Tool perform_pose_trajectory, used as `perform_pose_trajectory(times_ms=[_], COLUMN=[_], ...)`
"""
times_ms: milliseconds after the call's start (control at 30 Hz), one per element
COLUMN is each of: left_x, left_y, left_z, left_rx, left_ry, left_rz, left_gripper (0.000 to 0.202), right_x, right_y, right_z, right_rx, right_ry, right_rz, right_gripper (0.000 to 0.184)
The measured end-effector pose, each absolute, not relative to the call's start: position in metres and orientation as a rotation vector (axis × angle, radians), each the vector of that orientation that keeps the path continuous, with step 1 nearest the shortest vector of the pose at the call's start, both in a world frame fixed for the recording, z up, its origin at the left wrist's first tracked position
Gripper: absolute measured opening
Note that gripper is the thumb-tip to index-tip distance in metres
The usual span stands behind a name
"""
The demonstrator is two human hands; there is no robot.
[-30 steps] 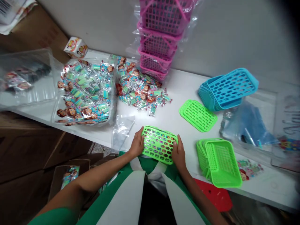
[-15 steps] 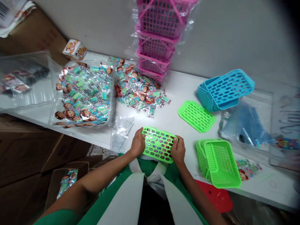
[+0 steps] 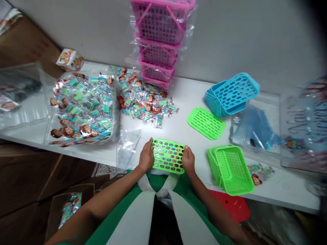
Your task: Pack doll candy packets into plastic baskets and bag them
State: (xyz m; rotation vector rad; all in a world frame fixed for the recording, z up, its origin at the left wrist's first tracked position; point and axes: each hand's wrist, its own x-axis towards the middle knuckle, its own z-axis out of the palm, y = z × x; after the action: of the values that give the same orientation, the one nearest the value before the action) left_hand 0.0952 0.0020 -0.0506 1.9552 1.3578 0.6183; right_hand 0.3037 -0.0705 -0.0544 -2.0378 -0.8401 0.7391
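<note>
At the table's front edge, close to my body, I hold a small green lidded basket (image 3: 168, 156). Its slotted lid faces up, and bits of colour show through the slots; its walls are hidden beneath. My left hand (image 3: 147, 156) is closed on the basket's left end. On the opposite end my right hand (image 3: 188, 160) grips, thumb up on the lid's rim. A clear plastic bag (image 3: 127, 146) lies flat just left of my left hand. Loose green slotted lids (image 3: 206, 123) lie stacked beyond my right hand, and nested green baskets (image 3: 233, 170) sit to its right.
Foil-wrapped figure packets fill a clear tub (image 3: 114, 119), and more packets (image 3: 145, 98) lie heaped beside it. Pink baskets (image 3: 159, 51) in plastic are stacked against the wall. Blue baskets and lids (image 3: 232, 95) stand back right. A red stool (image 3: 231, 206) is under the table edge.
The camera view has shifted, so the table's things appear farther left. Both hands keep their hold on the green basket, and the right thumb has slid slightly along its rim.
</note>
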Motion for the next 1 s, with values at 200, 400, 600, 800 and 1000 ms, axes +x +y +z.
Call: perform_pose_trajectory(times_ms=[200,400,600,800,1000], left_x=[0.098,0.096,0.095,0.100,0.107], left_y=[0.002,0.004,0.004,0.018,0.028], left_z=[-0.050,-0.051,-0.052,-0.050,-0.041], left_rx=[1.941,1.923,1.934,1.935,2.109], left_ry=[1.395,1.354,1.330,1.394,1.504], left_rz=[0.598,0.633,0.640,0.602,0.385], left_gripper=[0.056,0.053,0.049,0.042,0.038], right_x=[0.305,0.307,0.299,0.303,0.306], right_y=[-0.068,-0.071,-0.079,-0.077,-0.073], right_z=[-0.052,-0.054,-0.056,-0.055,-0.055], right_rx=[-2.201,-2.126,-2.116,-2.061,-2.039], right_ry=[-0.912,-0.872,-0.812,-0.829,-0.731], right_rz=[0.663,0.806,0.682,0.762,0.838], right_gripper=[0.049,0.048,0.046,0.043,0.044])
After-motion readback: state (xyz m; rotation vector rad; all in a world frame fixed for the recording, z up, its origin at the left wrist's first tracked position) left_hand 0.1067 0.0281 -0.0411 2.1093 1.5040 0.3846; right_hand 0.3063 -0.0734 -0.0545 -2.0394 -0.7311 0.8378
